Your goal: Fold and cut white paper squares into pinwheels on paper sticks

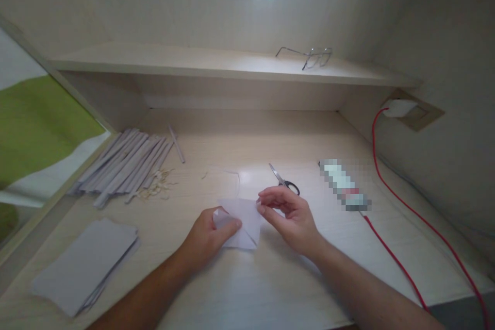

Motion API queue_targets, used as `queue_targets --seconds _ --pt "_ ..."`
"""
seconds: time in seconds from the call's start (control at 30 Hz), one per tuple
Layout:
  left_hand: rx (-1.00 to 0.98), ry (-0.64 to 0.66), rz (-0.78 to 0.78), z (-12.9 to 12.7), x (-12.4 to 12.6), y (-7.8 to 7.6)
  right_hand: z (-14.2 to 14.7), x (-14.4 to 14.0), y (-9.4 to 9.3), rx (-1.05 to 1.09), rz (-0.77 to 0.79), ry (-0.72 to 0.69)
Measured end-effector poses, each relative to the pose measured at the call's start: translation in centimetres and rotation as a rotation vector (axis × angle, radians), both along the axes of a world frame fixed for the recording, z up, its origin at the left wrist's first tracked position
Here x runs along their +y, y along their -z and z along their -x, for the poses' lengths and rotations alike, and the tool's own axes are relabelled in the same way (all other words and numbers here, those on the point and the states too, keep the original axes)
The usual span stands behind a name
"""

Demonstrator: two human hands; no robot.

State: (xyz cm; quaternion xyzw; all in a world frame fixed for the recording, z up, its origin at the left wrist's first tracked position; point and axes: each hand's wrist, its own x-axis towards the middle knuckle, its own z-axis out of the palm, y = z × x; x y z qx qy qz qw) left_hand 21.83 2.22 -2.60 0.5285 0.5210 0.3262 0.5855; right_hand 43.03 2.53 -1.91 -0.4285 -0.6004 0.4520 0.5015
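A small folded sheet of white paper (247,229) is held just above the desk in front of me. My left hand (209,234) grips its left side, with the thumb pressed flat on top of a folded flap. At the paper's upper right edge, my right hand (290,219) pinches with thumb and index finger, the other fingers curled loosely. Just beyond my right hand lies a pair of scissors (285,181) with black handles, blades pointing away to the left. A thin strip of paper (236,180) rests on the desk behind the folded sheet.
Many narrow paper strips (124,165) are piled at the left, beside loose rubber bands (158,185). A stack of paper sheets (87,265) lies nearer. On the right are a blurred-out phone-like object (344,185) and a red cable (417,203). Glasses (319,56) sit on the shelf (193,64).
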Motion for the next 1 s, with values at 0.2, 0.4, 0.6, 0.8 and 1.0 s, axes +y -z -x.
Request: queue_targets --seconds 0.2,0.4,0.6,0.8,1.0 --pt "0.015 0.031 -0.003 -0.2 -0.3 -0.1 -0.4 0.1 -0.5 -0.107 -0.062 -0.008" --pt "-0.105 0.02 0.02 0.1 -0.4 0.1 -0.4 0.1 -0.7 -0.045 0.042 -0.034" --pt "-0.106 -0.024 0.052 0.3 0.0 0.1 -0.3 -0.2 -1.0 -0.07 0.039 -0.142" --pt "-0.112 -0.02 0.055 0.6 0.3 0.3 -0.5 -0.5 -1.2 -0.107 -0.016 -0.192" --pt "-0.129 0.006 0.067 0.8 0.2 0.0 -0.5 -0.6 -1.5 -0.165 -0.01 -0.247"
